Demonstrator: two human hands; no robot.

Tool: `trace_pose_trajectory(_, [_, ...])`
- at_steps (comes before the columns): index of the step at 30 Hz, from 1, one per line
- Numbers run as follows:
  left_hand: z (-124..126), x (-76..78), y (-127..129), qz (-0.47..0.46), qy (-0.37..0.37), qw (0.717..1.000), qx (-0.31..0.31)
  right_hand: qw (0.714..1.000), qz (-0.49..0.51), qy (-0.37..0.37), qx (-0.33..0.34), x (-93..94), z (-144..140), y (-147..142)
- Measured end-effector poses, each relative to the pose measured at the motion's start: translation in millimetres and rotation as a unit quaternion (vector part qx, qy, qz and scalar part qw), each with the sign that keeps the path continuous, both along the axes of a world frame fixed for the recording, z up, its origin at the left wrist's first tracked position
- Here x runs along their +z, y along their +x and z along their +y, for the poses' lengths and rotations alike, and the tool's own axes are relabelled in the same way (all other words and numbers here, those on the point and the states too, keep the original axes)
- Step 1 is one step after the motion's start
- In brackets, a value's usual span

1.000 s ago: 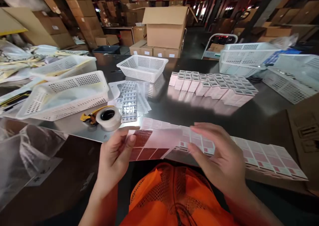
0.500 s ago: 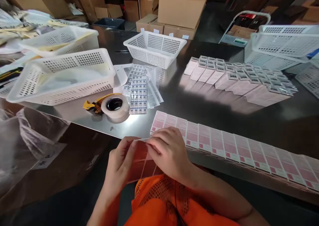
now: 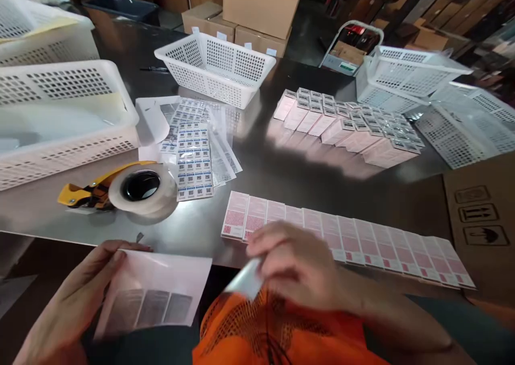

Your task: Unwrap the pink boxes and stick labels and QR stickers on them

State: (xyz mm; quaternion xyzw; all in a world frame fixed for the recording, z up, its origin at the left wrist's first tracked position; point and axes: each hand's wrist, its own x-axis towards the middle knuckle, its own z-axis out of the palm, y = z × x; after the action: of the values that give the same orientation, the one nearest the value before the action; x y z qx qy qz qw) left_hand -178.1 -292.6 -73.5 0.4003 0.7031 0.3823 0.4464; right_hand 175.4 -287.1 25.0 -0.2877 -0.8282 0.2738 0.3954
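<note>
Off the near table edge, my left hand pinches the top corner of a pale label sheet with several grey rectangles on its lower half. My right hand has its fingers closed on a small whitish label, blurred by motion. Just beyond that hand, a row of flat pink-and-white boxes runs along the table's front edge. Left of the row lie sheets of QR-code stickers and a yellow tape dispenser with a big roll of clear tape.
White perforated baskets stand at the left, back middle and back right. Many upright pink boxes are grouped on the steel table. A carton stands at the right. A pen lies at the back.
My hands, together at the sheet before, have come apart. The left moved left with the sheet; the right now has a small label away from it. The view has turned rightward.
</note>
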Motion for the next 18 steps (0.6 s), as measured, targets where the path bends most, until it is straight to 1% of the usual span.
trace_pose_trajectory(1, [2,3.1,0,-0.011,0.006,0.999,-0.043,0.997,0.004,-0.052,-0.054,3.3,10,7])
trace_pose_trajectory(3, [5,9.9,9,-0.074,0.004,0.990,-0.117,0.978,0.010,-0.144,-0.151,3.9,30,16])
trace_pose_trajectory(4, [6,12.9,18,-0.097,0.011,0.987,-0.130,0.966,0.010,-0.188,-0.177,1.8,39,18])
trace_pose_trajectory(5, [7,15.4,28,-0.115,0.019,0.984,-0.136,0.955,0.015,-0.230,-0.189,-1.0,47,19])
trace_pose_trajectory(6, [8,17.4,40,-0.126,0.012,0.981,-0.150,0.944,0.025,-0.271,-0.187,-4.1,54,18])
trace_pose_trajectory(8, [11,20.7,66,-0.135,0.003,0.974,-0.184,0.919,0.048,-0.357,-0.162,-9.4,65,13])
trace_pose_trajectory(10, [15,23.7,88,-0.119,0.015,0.968,-0.219,0.887,0.068,-0.438,-0.131,-12.0,71,8])
trace_pose_trajectory(12, [21,26.5,103,-0.098,0.034,0.963,-0.249,0.856,0.082,-0.501,-0.100,-12.3,74,4])
trace_pose_trajectory(14, [26,28.7,112,-0.093,0.045,0.956,-0.273,0.833,0.091,-0.540,-0.074,-11.1,76,0])
trace_pose_trajectory(15, [28,29.6,113,-0.098,0.045,0.953,-0.284,0.827,0.090,-0.551,-0.066,-10.4,76,-1])
trace_pose_trajectory(18, [33,31.7,115,-0.127,0.044,0.945,-0.298,0.822,0.075,-0.561,-0.059,-8.6,79,-3])
